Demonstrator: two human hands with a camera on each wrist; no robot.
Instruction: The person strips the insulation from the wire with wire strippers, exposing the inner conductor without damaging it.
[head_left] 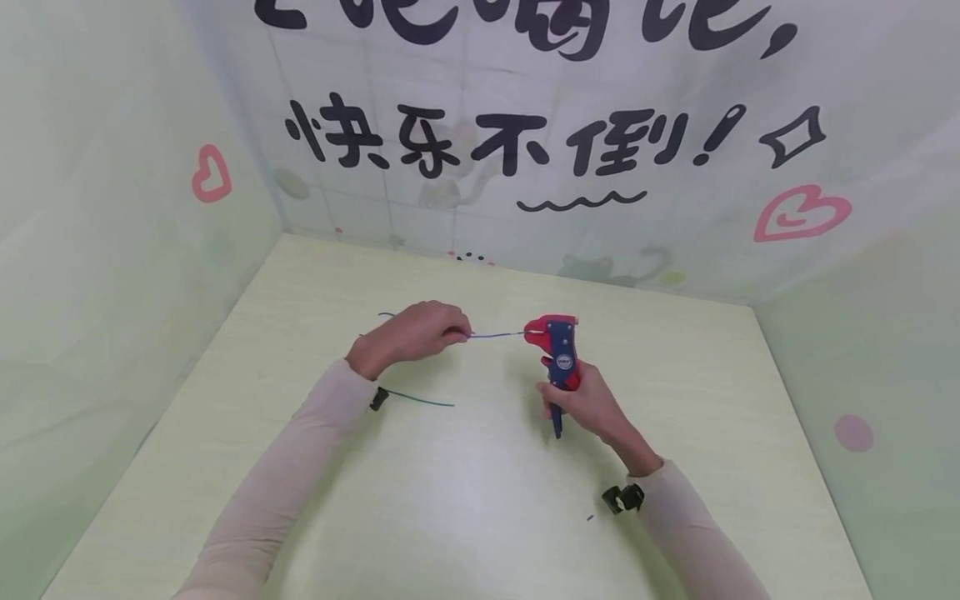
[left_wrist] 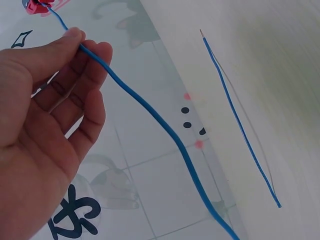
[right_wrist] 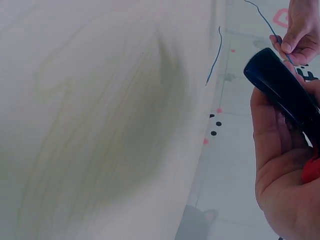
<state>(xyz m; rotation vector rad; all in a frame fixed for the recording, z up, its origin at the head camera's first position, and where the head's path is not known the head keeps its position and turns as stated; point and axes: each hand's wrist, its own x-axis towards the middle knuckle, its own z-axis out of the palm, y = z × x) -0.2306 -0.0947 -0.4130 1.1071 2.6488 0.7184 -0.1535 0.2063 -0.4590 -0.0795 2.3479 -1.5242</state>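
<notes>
Between thumb and fingertips my left hand (head_left: 427, 327) pinches a thin blue wire (head_left: 491, 336). The wire runs right to the red nose of a red-and-blue wire stripper (head_left: 561, 333); a short pale stretch shows just before the nose. My right hand (head_left: 592, 400) grips the stripper's handles, fingers wrapped round them. In the left wrist view, the held wire (left_wrist: 150, 109) trails past the palm and out of frame. The right wrist view shows a dark handle (right_wrist: 282, 90) in the right hand (right_wrist: 275, 160). The wire's tip inside the stripper is hidden.
A second blue wire (left_wrist: 232, 105) lies on the pale table (head_left: 465, 500), with a bare end. It appears beside the left wrist (head_left: 420, 400) in the head view. A tiny dark scrap (head_left: 590, 517) lies near the right wrist. Printed cloth walls surround the table's back and sides.
</notes>
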